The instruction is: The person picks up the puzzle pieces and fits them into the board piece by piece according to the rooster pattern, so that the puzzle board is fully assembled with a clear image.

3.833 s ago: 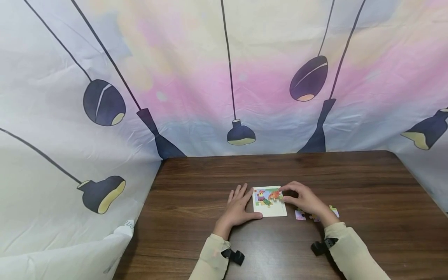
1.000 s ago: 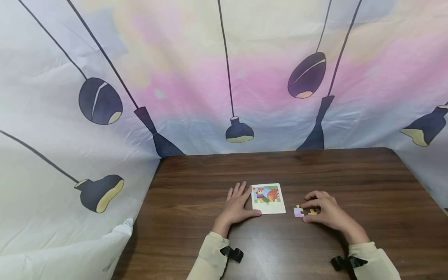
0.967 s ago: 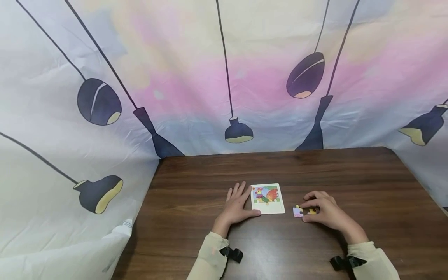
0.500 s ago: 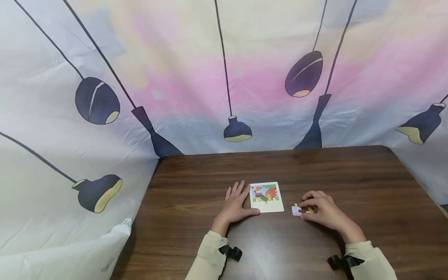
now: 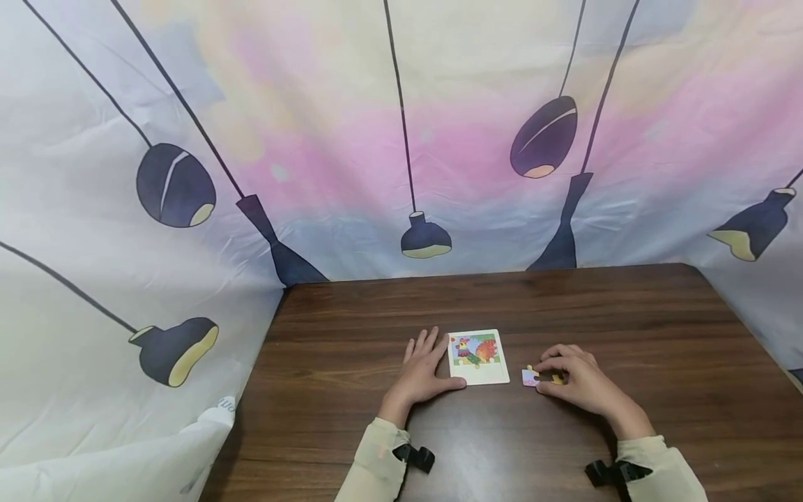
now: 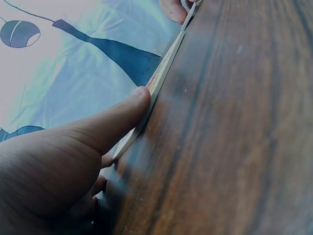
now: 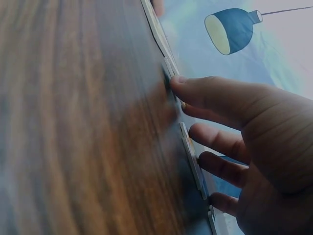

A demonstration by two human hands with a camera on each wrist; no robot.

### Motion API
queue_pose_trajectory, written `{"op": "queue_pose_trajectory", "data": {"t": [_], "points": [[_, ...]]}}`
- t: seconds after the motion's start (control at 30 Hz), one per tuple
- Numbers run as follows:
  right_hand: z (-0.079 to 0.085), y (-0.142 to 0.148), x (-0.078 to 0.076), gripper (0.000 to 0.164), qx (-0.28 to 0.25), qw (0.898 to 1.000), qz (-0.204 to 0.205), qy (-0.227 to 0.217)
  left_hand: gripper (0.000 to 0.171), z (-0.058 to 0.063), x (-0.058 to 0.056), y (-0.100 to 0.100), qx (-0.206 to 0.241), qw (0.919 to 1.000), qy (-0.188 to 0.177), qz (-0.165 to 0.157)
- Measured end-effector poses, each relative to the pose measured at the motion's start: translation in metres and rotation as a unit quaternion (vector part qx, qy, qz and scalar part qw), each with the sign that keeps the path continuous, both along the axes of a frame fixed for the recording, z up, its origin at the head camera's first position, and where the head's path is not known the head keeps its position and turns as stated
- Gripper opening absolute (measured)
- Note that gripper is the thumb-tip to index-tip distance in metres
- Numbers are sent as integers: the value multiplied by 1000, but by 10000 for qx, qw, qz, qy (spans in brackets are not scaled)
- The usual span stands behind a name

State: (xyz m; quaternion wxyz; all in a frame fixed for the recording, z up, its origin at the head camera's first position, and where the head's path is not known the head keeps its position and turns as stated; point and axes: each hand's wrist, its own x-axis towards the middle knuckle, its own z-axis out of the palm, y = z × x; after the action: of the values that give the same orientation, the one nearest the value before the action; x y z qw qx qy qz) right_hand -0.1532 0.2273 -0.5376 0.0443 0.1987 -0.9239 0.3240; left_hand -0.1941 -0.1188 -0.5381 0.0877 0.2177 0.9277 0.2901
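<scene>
Pastel fabric backdrop [image 5: 351, 153], printed with dark hanging lamps [image 5: 426, 239], stands beyond both grips. Below the backdrop, a dark brown wood-grain counter [image 5: 477, 300] extends under and around the grips; a glossy reflection shows on the near side, between them. Left grip [image 5: 419, 376]: fingers spread and extended, thumb touching the puzzle board [image 5: 479, 375] near its near-left corner. Board position: flat, immediately right of this grip, rooster picture in the upper part. Right grip [image 5: 580, 380]: thumb and index finger pinch the lilac puzzle piece [image 5: 528, 378]; a yellow puzzle piece [image 5: 557, 378] lies under its fingers.
</scene>
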Motion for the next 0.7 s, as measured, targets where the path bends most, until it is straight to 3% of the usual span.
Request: {"op": "queue_pose_trajectory", "data": {"t": [0.4, 0.7], "points": [[3, -12, -3, 23, -236, 9996, 51, -125, 97, -1, 0, 2, 27, 10000, 41, 62], [4, -30, -13, 23, -347, 9988, 351, 70, 96, -1, 0, 3, 7, 10000, -17, 39]]}}
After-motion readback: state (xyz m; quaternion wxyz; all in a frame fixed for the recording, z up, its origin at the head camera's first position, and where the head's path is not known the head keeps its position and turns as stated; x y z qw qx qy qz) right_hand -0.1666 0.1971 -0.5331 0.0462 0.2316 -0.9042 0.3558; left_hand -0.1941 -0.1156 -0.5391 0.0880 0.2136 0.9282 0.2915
